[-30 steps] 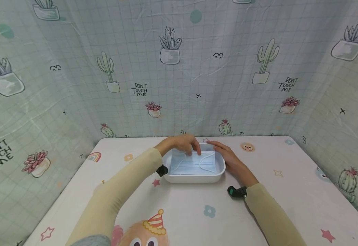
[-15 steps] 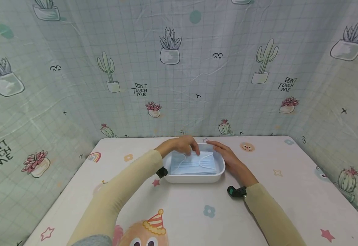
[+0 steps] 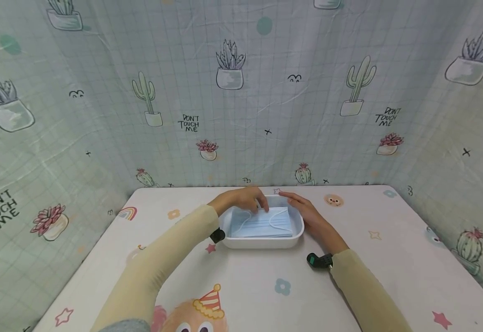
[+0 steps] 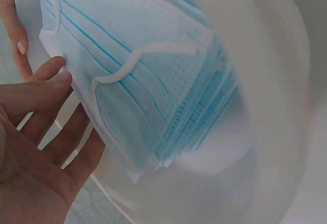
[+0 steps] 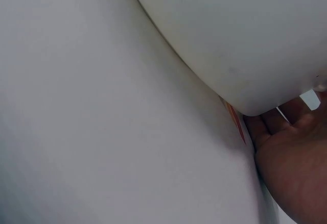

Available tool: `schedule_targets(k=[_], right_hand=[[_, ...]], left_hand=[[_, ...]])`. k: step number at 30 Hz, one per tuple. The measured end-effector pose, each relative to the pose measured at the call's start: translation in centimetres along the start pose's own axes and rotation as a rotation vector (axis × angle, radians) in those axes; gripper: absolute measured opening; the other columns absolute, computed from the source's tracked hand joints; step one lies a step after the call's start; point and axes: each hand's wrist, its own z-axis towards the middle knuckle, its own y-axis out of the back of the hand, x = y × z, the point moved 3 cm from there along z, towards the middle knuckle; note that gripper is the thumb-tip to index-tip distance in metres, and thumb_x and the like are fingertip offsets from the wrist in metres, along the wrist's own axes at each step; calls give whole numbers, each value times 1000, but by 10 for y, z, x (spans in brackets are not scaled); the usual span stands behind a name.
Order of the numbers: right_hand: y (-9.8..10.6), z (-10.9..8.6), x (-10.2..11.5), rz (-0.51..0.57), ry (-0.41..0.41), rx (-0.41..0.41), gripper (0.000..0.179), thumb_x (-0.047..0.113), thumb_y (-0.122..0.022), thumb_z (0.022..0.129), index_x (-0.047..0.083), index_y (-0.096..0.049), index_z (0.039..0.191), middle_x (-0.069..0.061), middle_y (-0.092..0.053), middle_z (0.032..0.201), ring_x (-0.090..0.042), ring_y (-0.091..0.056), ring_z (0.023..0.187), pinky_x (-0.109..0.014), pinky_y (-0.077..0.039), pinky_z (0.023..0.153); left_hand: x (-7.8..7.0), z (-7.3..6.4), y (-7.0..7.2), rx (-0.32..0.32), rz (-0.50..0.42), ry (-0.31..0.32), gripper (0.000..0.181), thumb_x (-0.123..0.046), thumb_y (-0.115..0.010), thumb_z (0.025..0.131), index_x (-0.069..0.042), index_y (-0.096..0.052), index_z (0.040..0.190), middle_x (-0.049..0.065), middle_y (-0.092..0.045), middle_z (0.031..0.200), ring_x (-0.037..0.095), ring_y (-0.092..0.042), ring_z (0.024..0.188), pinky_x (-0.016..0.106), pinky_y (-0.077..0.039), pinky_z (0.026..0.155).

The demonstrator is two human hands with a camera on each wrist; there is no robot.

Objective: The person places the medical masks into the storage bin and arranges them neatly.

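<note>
Several light-blue pleated face masks (image 4: 97, 35) with white ear loops lie stacked in a white tray (image 3: 262, 243). My left hand (image 3: 246, 199) reaches over the tray from the left, pinching the far edge of the top mask between thumb and index finger. In the left wrist view, the other fingers of that left hand (image 4: 46, 157) spread along the edge of the stack. My right hand (image 3: 309, 214) rests against the tray's right side with its fingers extended along the far corner. The right wrist view shows this right hand (image 5: 301, 152) beside the tray's outer wall (image 5: 240, 35).
The white table (image 3: 245, 276) carries printed stars, flowers and cartoon faces. A cactus-print cloth (image 3: 241, 115) closes off the back and both sides. Dark wrist devices, such as the right one (image 3: 319, 260), sit close to the tray.
My left fingers have shifted slightly along the far edge, and the top mask has slid a little left over those beneath. The right hand and tray stay in place.
</note>
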Motion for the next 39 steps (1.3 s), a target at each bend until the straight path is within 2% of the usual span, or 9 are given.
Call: schedule_targets(k=[8,12,16,21,25,28,31,39], right_hand=[[0,2,-2,-6,1,-6,45,21,-42,111,15,-48,155,-4,-30,171,-30,-23,159,-53,-21,128],[3,1,-5,-35,-4,-12,45,23,-42,111,17,-48,155,-4,-28,171,-31,-22,159,-56,-20,129],[4,-1,-8,-62,-13,-8,45,26,-43,112,19,-47,156,-4,-26,172,-32,-20,160,-57,-18,129],[5,-5,-6,-39,14,-1,45,24,-42,112,15,-46,156,-4,-25,173,-32,-18,161,-56,-15,130],[6,-8,-4,-27,32,5,45,22,-40,113,12,-46,156,-5,-25,173,-31,-18,161,-55,-14,130],[7,-9,-2,-26,32,12,45,21,-39,113,12,-45,157,-5,-25,173,-31,-18,161,-54,-15,130],[8,-9,0,-28,28,19,45,22,-39,113,14,-45,157,-4,-26,172,-31,-19,161,-54,-16,130],[10,-7,3,-36,10,25,46,26,-40,113,18,-44,158,-3,-26,172,-33,-23,159,-55,-20,129]], left_hand=[[-1,-5,4,-8,-21,-22,41,10,-59,91,-3,-72,127,13,-71,132,28,-64,127,39,-53,108],[-1,-11,10,-52,-51,-44,39,8,-60,94,0,-68,131,17,-68,135,32,-62,130,39,-52,110],[5,-24,13,-118,-89,-19,35,1,-64,96,-1,-68,131,18,-68,135,35,-62,129,39,-54,107],[26,-45,22,-257,-158,31,34,-5,-64,97,-1,-68,130,19,-68,134,34,-66,123,40,-58,101],[46,-64,32,-379,-165,67,36,-8,-64,96,0,-67,132,21,-68,133,34,-68,119,42,-59,96],[65,-79,38,-446,-177,117,37,-9,-64,96,0,-66,132,22,-68,132,35,-68,118,42,-60,93],[82,-90,42,-479,-192,166,35,-9,-63,97,-1,-66,132,22,-67,131,35,-68,118,41,-61,91],[110,-113,43,-515,-178,297,35,-11,-63,99,2,-65,131,23,-67,129,35,-66,115,41,-62,88]])
